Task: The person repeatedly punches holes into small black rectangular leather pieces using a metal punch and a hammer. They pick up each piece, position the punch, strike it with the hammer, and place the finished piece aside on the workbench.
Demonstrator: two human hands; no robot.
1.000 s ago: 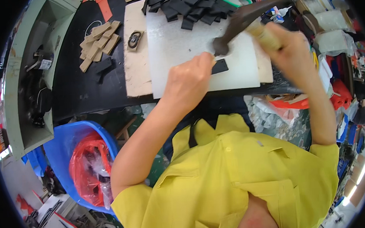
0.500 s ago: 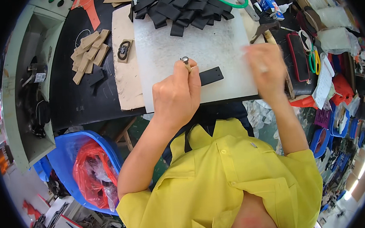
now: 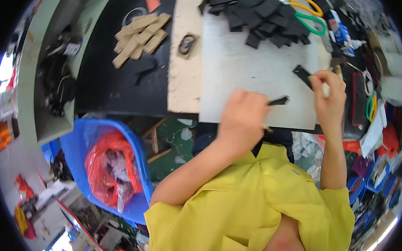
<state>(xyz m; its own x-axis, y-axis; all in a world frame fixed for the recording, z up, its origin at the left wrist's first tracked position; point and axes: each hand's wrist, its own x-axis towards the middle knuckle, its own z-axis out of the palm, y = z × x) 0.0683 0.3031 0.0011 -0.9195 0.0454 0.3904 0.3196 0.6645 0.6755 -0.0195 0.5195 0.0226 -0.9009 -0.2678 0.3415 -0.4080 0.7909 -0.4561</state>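
My left hand (image 3: 245,118), smeared by motion, is closed over the near edge of the pale cutting board (image 3: 235,83). A short black strip (image 3: 278,101) juts from its fingertips. Below that hand a small tan tip (image 3: 268,129) shows; what it belongs to is hidden. My right hand (image 3: 330,93), to the right, pinches another black strip (image 3: 302,76) between thumb and fingers, tilted above the board. Something small and pale sits in its palm, too unclear to name. Beyond both hands lies a heap of black strips (image 3: 268,17).
Left of the board are a dark buckle-like fitting (image 3: 186,44) on a tan piece, and stacked tan strips (image 3: 138,35). Green-handled scissors (image 3: 311,24), a hammer (image 3: 337,63) and a red-edged phone case (image 3: 358,100) lie to the right. A blue tub (image 3: 144,174) stands below left.
My view has shifted, so the scene sits differently. My right hand, blurred and without a visible strip before, now pinches one. The metal-headed punch upright in my left hand no longer shows.
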